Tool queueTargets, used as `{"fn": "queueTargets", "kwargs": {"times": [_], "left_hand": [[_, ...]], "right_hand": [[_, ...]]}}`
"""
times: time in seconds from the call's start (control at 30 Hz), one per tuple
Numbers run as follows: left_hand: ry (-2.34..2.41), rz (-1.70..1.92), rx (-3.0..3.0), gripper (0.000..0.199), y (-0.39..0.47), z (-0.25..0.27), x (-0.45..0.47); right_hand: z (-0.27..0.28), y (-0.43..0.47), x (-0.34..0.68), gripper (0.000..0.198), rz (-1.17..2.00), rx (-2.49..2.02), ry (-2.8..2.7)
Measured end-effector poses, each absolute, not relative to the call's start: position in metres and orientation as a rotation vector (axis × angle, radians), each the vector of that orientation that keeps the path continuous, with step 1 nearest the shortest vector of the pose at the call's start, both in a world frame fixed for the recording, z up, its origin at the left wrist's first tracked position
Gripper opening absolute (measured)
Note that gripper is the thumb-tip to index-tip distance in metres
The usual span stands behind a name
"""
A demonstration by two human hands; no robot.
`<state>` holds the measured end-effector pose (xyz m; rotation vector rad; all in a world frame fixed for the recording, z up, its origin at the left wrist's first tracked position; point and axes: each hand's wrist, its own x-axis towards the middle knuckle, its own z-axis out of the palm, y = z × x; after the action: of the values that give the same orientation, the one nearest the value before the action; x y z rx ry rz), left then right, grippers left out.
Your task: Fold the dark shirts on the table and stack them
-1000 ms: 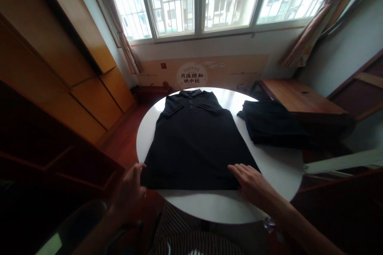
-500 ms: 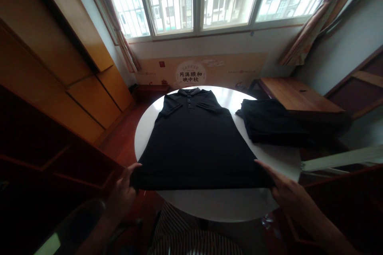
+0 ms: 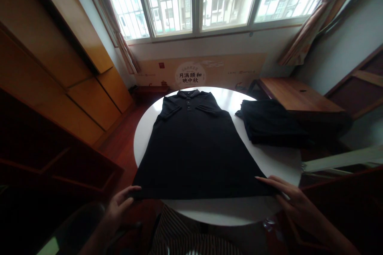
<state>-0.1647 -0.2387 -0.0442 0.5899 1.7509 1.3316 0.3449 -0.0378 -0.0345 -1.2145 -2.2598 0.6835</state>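
Observation:
A black short-sleeved polo shirt [image 3: 191, 147] lies front side up on a round white table [image 3: 209, 212]. Its collar and buttons are at the far side, both sleeves fold inward, and the hem spreads wide towards me. My left hand [image 3: 119, 203] pinches the hem's left corner between thumb and fingers, just beyond the table's edge. At the right corner my right hand [image 3: 289, 193] grips the cloth, fingers on top and thumb beneath. The hem is stretched straight between the two hands.
Dark folded clothes [image 3: 272, 121] are piled on the table's right side. Behind them stands a wooden desk [image 3: 302, 93]. Yellow-brown cabinets [image 3: 92, 103] line the left wall. A white bar [image 3: 344, 159] juts in at right, near the table's edge. Barred windows are ahead.
Both hands have drawn the hem towards me and slightly down, so the shirt looks longer and flatter. The collar end has stayed nearly in place.

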Motion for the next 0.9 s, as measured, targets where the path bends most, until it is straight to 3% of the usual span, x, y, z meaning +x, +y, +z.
{"fn": "queueTargets", "kwargs": {"times": [0.23, 0.33, 0.47, 0.57, 0.9], "left_hand": [[1.790, 1.293, 0.507, 0.057, -0.225, -0.023, -0.165], [1.679, 1.225, 0.451, 0.073, -0.220, -0.014, -0.164], [1.636, 1.063, 0.399, 0.059, -0.222, -0.015, -0.167], [1.585, 0.971, 0.469, 0.050, -0.224, -0.019, -0.172], [1.699, 0.759, 0.631, 0.051, -0.229, -0.024, -0.185]], "right_hand": [[-0.034, -0.038, 0.351, 0.032, 0.750, -1.278, -2.204], [-0.032, -0.035, 0.351, 0.041, 0.789, -1.331, -2.157], [-0.020, -0.034, 0.344, 0.051, 0.971, -1.299, -2.115], [-0.016, -0.035, 0.340, 0.046, 1.003, -1.323, -2.090], [-0.016, -0.029, 0.339, 0.039, 1.047, -1.339, -2.231]]}}
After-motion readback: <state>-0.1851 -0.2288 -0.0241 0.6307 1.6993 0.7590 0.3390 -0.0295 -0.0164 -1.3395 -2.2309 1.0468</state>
